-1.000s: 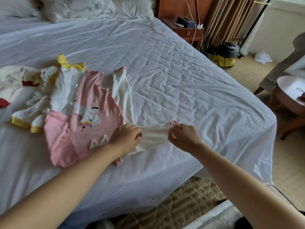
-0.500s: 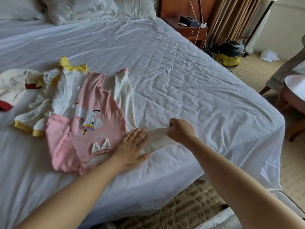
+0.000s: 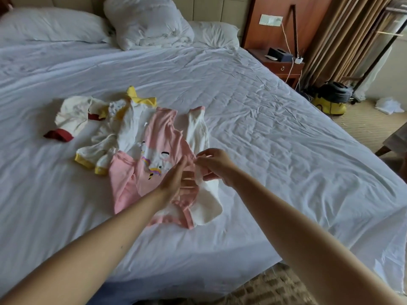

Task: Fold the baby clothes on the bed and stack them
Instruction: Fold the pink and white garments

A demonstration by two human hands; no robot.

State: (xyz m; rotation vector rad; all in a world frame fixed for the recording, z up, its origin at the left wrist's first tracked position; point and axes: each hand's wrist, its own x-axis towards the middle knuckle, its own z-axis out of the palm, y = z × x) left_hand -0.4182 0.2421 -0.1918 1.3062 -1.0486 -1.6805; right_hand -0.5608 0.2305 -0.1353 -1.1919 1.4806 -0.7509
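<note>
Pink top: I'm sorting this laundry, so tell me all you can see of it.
The pink top is soft cloth with a unicorn print on the front, white sleeves and pink cuffs. It lies front up, rumpled, on the bed, overlapping a white and yellow garment. The right hand pinches its near sleeve, folded inward; the left hand, fingers straight, is over its front.

Pillows [image 3: 50, 25], nightstand [image 3: 284, 68], yellow vacuum [image 3: 330, 102], curtains [image 3: 343, 36].
</note>
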